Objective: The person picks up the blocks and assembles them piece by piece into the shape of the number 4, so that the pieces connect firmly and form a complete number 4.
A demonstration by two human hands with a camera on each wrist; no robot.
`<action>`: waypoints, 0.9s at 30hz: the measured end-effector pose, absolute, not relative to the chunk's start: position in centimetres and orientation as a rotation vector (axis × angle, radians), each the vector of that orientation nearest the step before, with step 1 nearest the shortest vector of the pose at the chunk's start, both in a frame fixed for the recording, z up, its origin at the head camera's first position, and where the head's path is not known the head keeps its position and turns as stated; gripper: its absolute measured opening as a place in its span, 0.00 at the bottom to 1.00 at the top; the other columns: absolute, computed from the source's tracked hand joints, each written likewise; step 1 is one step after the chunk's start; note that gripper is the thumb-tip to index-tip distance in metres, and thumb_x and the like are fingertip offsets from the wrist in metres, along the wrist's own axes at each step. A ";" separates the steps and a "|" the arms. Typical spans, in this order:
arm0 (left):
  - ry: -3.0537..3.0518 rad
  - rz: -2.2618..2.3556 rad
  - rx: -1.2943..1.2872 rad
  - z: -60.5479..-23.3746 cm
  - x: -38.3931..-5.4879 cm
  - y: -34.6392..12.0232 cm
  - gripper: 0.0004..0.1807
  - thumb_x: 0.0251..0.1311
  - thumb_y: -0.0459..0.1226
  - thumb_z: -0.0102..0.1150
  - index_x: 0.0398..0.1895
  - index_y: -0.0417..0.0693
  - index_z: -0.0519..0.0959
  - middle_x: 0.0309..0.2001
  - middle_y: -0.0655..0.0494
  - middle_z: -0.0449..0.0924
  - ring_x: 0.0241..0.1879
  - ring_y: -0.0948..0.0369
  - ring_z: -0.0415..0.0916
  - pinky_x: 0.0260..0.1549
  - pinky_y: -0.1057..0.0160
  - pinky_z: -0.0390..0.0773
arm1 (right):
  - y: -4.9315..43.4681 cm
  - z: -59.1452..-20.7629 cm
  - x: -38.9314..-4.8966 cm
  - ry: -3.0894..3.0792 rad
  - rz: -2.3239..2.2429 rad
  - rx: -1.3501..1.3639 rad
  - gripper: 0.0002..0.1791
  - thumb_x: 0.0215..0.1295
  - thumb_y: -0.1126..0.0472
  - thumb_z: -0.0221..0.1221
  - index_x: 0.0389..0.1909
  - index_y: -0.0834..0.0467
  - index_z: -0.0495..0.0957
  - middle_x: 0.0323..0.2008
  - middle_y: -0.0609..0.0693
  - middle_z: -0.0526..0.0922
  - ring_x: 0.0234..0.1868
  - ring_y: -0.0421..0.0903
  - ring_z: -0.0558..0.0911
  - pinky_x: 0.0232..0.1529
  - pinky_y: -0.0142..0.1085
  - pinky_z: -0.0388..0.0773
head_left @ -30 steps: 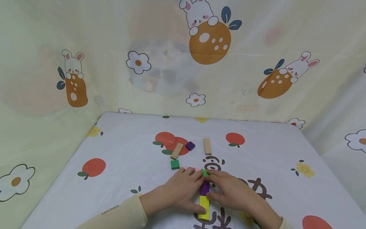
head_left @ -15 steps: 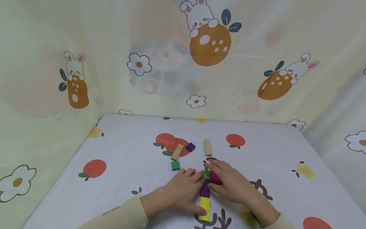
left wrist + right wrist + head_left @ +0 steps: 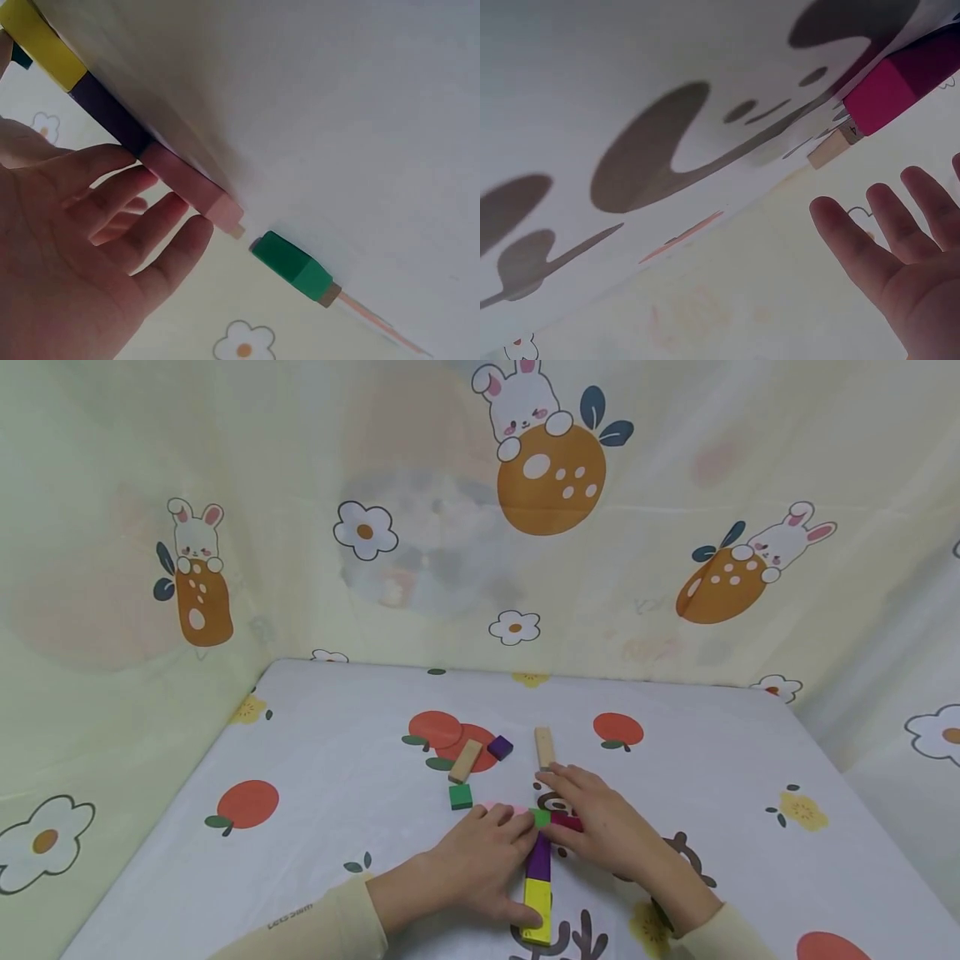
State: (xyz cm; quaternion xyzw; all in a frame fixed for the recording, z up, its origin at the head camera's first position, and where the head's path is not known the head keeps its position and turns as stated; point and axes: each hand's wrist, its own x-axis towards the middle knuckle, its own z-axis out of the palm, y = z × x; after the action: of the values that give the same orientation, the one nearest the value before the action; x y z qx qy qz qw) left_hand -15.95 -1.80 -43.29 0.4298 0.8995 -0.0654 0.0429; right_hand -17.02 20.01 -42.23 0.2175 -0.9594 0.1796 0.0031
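Observation:
A yellow block [image 3: 537, 897] and a purple block [image 3: 537, 858] lie end to end in the head view, leading up to a light green block [image 3: 542, 817]. A pink block [image 3: 191, 187] extends left from the green one, mostly covered by my left hand [image 3: 480, 868]. That hand's fingers touch the pink block, and its thumb rests at the yellow block. On the green block's right side lies a magenta block [image 3: 562, 820]. My right hand [image 3: 615, 827] is over it with fingers spread, holding nothing, its thumb near the green end.
Beyond the row lie a dark green block [image 3: 461, 797], a plain wooden block [image 3: 465, 762] and a small purple block [image 3: 500, 747]. Another wooden block [image 3: 543, 747] is close to my right fingertips. A printed white cloth [image 3: 337, 727] covers the table, with cloth walls [image 3: 427, 635] around it.
My right hand has drawn back from the light green block, its fingers reaching farther out towards a wooden block. The magenta block has come into view. My left hand has stayed in place.

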 end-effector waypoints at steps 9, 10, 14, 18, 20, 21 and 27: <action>2.756 -0.214 1.318 -43.2 -15.9 -1.9 0.56 0.54 0.81 0.46 0.76 0.55 0.69 0.75 0.59 0.68 0.67 0.56 0.68 0.61 0.55 0.73 | 19.8 -42.3 -18.1 -2.956 0.562 0.707 0.38 0.65 0.47 0.70 0.74 0.51 0.70 0.75 0.58 0.70 0.75 0.64 0.68 0.66 0.65 0.72; 2.754 -0.212 1.315 -43.1 -15.8 -1.9 0.56 0.54 0.81 0.46 0.77 0.55 0.69 0.75 0.59 0.68 0.67 0.56 0.68 0.62 0.55 0.73 | 19.8 -42.3 -18.3 -2.945 0.557 0.713 0.38 0.65 0.47 0.70 0.74 0.52 0.70 0.74 0.59 0.70 0.74 0.65 0.69 0.65 0.65 0.72; 2.749 -0.212 1.305 -43.2 -15.9 -1.9 0.56 0.53 0.81 0.46 0.77 0.56 0.69 0.75 0.60 0.68 0.67 0.56 0.67 0.62 0.55 0.73 | 19.6 -42.1 -18.9 -2.924 0.535 0.719 0.37 0.65 0.49 0.69 0.74 0.53 0.71 0.74 0.59 0.70 0.74 0.65 0.69 0.65 0.64 0.72; 2.741 -0.209 1.290 -43.3 -15.9 -1.9 0.56 0.53 0.81 0.46 0.77 0.56 0.69 0.76 0.60 0.67 0.69 0.56 0.67 0.64 0.53 0.73 | 19.4 -41.8 -19.4 -2.929 0.537 0.712 0.37 0.66 0.49 0.69 0.74 0.53 0.70 0.74 0.60 0.70 0.74 0.65 0.69 0.66 0.64 0.72; 2.733 -0.204 1.282 -43.4 -15.9 -1.8 0.56 0.53 0.81 0.46 0.77 0.57 0.68 0.76 0.60 0.67 0.69 0.56 0.66 0.65 0.52 0.73 | 19.4 -41.8 -19.6 -2.936 0.548 0.704 0.37 0.67 0.49 0.68 0.74 0.53 0.70 0.75 0.60 0.69 0.74 0.66 0.68 0.66 0.64 0.72; 2.729 -0.203 1.280 -43.4 -15.9 -1.8 0.56 0.54 0.81 0.46 0.77 0.57 0.68 0.76 0.60 0.66 0.69 0.56 0.66 0.65 0.52 0.73 | 19.4 -41.8 -19.7 -2.941 0.550 0.701 0.37 0.67 0.49 0.68 0.74 0.54 0.70 0.75 0.61 0.69 0.74 0.66 0.68 0.66 0.64 0.71; 2.723 -0.207 1.282 -43.3 -15.9 -1.7 0.56 0.54 0.81 0.46 0.77 0.57 0.68 0.76 0.60 0.67 0.69 0.56 0.66 0.65 0.53 0.73 | 19.4 -41.7 -20.3 -2.962 0.545 0.659 0.37 0.66 0.50 0.68 0.74 0.54 0.69 0.75 0.60 0.69 0.73 0.65 0.69 0.65 0.62 0.74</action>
State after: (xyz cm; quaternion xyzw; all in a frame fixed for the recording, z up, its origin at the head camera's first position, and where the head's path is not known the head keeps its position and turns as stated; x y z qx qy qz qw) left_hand -15.85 -1.75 -43.33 0.4242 0.9008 -0.0686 0.0622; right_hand -20.25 19.42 -41.75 0.2138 -0.9603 0.1768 0.0291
